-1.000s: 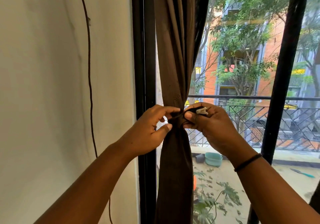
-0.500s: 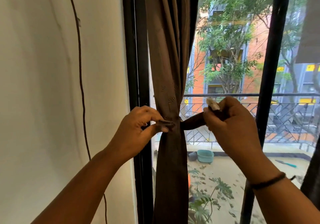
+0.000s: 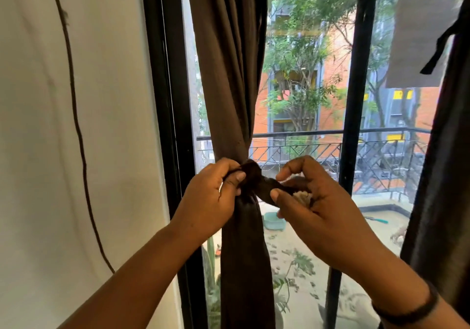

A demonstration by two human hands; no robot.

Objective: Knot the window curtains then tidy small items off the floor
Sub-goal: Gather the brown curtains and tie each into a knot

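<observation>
Since the earlier frame, right hand [image 3: 312, 201] has swung its tie end back toward the curtain [image 3: 229, 74]. Left hand [image 3: 213, 196] pinches the other end at the gathered waist. Knot half-formed, not cinched. Far-right curtain [image 3: 442, 176] unknotted; floor tidying untouched.

No text, label, brand, number or sign can be read anywhere in the view.
</observation>
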